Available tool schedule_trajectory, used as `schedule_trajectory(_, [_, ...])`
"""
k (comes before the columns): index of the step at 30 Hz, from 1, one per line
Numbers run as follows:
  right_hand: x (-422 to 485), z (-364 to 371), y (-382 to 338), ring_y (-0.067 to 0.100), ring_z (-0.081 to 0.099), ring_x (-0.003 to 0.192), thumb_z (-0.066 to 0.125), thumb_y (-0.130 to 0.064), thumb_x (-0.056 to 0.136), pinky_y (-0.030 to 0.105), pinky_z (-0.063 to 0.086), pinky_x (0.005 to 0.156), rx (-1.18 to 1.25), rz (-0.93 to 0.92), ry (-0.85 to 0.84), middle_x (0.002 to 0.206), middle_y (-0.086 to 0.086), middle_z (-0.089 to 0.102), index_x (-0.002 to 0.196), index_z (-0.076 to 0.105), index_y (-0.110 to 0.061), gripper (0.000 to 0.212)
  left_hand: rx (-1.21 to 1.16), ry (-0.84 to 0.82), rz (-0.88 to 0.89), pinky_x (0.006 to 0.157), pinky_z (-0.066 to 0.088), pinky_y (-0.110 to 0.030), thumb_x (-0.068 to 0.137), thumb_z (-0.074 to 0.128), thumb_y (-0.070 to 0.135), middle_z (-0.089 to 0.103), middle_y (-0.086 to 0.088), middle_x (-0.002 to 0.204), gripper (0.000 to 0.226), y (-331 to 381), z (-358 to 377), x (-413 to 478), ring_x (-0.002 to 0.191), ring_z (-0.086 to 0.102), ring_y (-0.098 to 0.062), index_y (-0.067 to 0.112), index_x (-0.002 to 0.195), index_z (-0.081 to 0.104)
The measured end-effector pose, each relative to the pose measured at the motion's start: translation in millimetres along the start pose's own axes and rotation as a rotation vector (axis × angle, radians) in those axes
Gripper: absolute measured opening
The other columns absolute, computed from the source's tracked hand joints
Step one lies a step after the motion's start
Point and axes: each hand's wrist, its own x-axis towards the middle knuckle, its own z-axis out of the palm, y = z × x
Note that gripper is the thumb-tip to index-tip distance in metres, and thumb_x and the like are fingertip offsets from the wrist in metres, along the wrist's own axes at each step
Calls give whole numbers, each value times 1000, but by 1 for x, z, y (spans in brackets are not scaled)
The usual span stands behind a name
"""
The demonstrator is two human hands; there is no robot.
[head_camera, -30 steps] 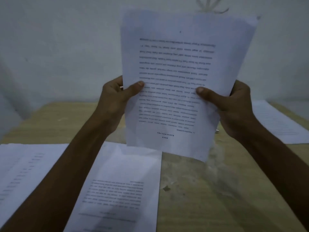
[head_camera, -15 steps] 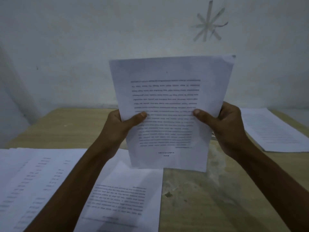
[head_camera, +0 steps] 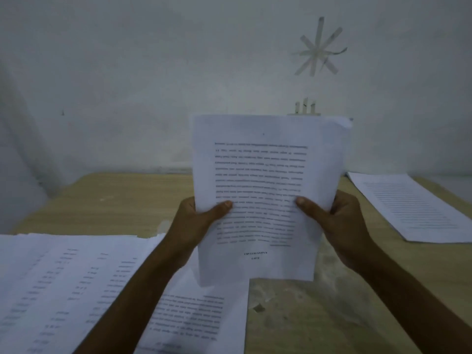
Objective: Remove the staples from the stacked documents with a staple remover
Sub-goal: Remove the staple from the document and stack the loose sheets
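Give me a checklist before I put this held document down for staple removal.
1. Grip: left hand and right hand both pinch the held document, thumbs on the front: ok.
2. Staple position: the top right corner looks bent, but no staple shows clearly: cannot tell.
3. Staple remover within reach: none visible: not ok.
4. Landing space: bare table at the lower right: ok.
5. Path straight down: a loose sheet lies partly below the held document: not ok.
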Motion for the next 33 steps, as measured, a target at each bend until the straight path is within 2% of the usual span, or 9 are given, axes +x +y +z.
schedule_trajectory(4, [-7, 0, 9, 8, 71, 84, 69, -16, 76, 17, 54, 63, -24, 51, 2, 90, -18, 73, 96, 67, -20, 21, -8, -14, -63, 87, 53, -50, 69, 71, 22, 72, -8, 104, 38, -10, 1, -7, 93, 69, -28, 11, 105, 69])
schedule_trajectory(10, [11, -8, -21, 10, 72, 74, 67, -15, 80, 18, 55, 58, -29, 131, -81, 85, -11, 75, 91, 68, -17, 12, -79, -141, -104, 75, 58, -34, 75, 64, 19, 73, -6, 103, 35, 12, -6, -3, 93, 70, -25, 10, 109, 66])
schedule_trajectory(15, [-1, -10, 4, 29, 71, 92, 68, -20, 76, 43, 58, 79, 25, 430, -211, 104, 10, 73, 109, 67, -3, 37, -210, -202, -254, 92, 51, -46, 83, 65, 20, 65, -15, 120, 43, -9, -14, 7, 108, 63, -35, 6, 123, 59])
schedule_trajectory(18, [-20, -14, 29, 31, 71, 91, 67, -15, 81, 47, 56, 83, -16, 597, -235, 103, 12, 73, 108, 68, -4, 30, -245, -136, -316, 102, 44, -47, 87, 57, 18, 62, -12, 125, 42, -37, -16, 12, 114, 60, -31, 7, 127, 56])
schedule_trajectory(22, [-40, -17, 53, 23, 72, 84, 68, -13, 83, 33, 57, 67, -105, 729, -272, 97, 4, 75, 111, 66, -10, 28, -128, 25, -414, 91, 51, -48, 84, 63, 18, 70, -13, 109, 37, -63, -12, 13, 98, 67, -32, 6, 119, 62])
schedule_trajectory(25, [-47, -17, 63, 17, 70, 90, 73, -20, 79, 25, 56, 67, -177, 715, -262, 109, -4, 71, 121, 55, -19, 45, 3, 72, -448, 89, 51, -53, 88, 63, 17, 72, -10, 104, 30, -77, -12, 12, 94, 68, -31, 11, 118, 62])
schedule_trajectory(28, [-47, -15, 65, 1, 56, 98, 71, -37, 79, 13, 44, 71, -487, 611, -278, 114, -21, 53, 123, 40, -30, 55, 110, 62, -423, 87, 53, -52, 92, 58, 18, 70, -7, 106, 25, -83, -11, 10, 95, 68, -27, 19, 117, 60])
schedule_trajectory(31, [-35, -14, 58, 4, 53, 100, 57, -59, 79, 21, 43, 79, -810, 481, -384, 111, -21, 49, 124, 36, -37, 54, 203, 51, -381, 83, 55, -45, 94, 55, 19, 69, -3, 107, 23, -82, -9, 11, 94, 68, -22, 23, 117, 58])
schedule_trajectory(33, [-15, -23, 61, 10, 55, 98, 52, -61, 79, 30, 46, 87, -911, 400, -337, 111, -11, 55, 120, 41, -34, 50, 236, 45, -361, 82, 56, -41, 94, 55, 19, 68, -1, 107, 24, -80, -9, 14, 94, 67, -21, 24, 117, 57])
